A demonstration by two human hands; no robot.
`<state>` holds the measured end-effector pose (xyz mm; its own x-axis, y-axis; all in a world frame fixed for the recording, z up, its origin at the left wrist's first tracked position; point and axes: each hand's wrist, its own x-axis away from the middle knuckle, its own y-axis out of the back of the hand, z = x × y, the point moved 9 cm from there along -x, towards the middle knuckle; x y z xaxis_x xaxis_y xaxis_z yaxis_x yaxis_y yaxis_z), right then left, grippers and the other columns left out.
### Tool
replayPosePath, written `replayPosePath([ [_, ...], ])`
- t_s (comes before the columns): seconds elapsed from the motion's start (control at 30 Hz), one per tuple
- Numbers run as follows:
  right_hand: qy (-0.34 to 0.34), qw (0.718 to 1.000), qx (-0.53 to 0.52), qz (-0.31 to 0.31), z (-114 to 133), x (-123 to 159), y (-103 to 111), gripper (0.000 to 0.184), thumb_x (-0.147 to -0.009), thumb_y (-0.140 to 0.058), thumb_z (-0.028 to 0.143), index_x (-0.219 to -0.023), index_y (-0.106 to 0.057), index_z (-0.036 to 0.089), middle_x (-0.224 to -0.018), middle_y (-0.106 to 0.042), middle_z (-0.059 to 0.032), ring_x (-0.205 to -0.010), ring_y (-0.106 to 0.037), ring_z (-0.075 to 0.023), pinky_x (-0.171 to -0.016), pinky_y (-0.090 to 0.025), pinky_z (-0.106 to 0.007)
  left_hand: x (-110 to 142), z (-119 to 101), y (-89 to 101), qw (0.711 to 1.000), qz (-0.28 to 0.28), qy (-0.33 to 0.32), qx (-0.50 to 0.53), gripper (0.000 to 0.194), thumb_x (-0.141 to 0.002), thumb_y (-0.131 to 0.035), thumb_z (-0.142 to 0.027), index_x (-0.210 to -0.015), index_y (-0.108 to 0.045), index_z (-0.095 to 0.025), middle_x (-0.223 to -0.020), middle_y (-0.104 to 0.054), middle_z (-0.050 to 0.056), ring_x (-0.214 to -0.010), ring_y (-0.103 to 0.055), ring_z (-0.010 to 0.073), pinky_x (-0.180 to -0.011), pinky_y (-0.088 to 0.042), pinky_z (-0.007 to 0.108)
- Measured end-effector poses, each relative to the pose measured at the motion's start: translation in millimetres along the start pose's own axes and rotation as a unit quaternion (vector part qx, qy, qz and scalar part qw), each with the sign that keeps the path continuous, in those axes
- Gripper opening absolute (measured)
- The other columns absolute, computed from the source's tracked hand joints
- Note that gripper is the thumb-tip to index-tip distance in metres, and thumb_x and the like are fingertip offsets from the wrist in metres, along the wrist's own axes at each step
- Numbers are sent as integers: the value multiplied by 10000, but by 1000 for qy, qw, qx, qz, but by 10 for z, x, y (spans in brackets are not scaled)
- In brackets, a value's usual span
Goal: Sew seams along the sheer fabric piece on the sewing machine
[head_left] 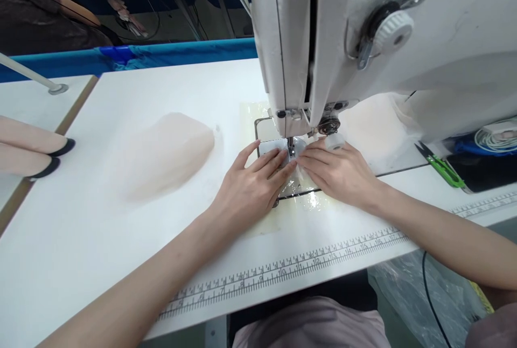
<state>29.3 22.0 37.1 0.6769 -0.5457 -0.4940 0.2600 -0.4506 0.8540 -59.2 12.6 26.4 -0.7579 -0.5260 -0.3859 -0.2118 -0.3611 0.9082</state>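
Note:
My left hand (254,183) lies flat, fingers spread, on the metal needle plate (269,130) of a white sewing machine (291,41). Its fingertips rest just left of the presser foot (291,146). On the other side of the foot, my right hand (337,170) has its fingers pressed together on a small piece of sheer whitish fabric (300,171). The fingers of both hands nearly meet in front of the needle, and they hide most of that piece. A thin beige fabric piece (177,148) is spread on the white table left of my left hand.
More pale fabric (371,124) lies under the machine arm. Green thread snips (444,167) rest at the right beside a dark flat object (484,170). A printed ruler (283,272) runs along the front edge. Two beige, black-tipped shapes (32,146) extend in from the left. Another person's arm (78,9) shows behind.

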Motion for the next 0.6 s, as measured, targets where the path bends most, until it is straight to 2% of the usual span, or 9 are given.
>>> replayPosePath([
  [0.17, 16, 999, -20, -28, 39, 15, 62, 304, -886, -443, 30, -947, -717, 146, -939, -742, -18, -829, -636, -170, -742, -424, -309, 16, -1, 16, 1000, -18, 8, 3, 364, -953, -404, -127, -1277, -566, -89, -1243, -651, 130, -1164, -621, 261, -1067, -414, 542],
  [0.37, 23, 999, -32, 3, 63, 37, 13, 301, -881, -450, 22, -939, -713, 156, -966, -728, -40, -888, -617, -186, -734, -417, -324, 44, -32, 34, 1000, -28, -6, -8, 350, -934, -450, -136, -1256, -583, -101, -1230, -661, 124, -1154, -626, 267, -1072, -403, 554],
  [0.6, 32, 999, -31, 7, 78, 42, 29, 274, -881, -468, 17, -925, -712, 133, -980, -721, -58, -926, -616, -194, -754, -426, -327, 43, -40, 45, 1000, -18, -11, -10, 355, -927, -457, -124, -1259, -581, -100, -1232, -661, 125, -1154, -626, 261, -1071, -408, 549],
])
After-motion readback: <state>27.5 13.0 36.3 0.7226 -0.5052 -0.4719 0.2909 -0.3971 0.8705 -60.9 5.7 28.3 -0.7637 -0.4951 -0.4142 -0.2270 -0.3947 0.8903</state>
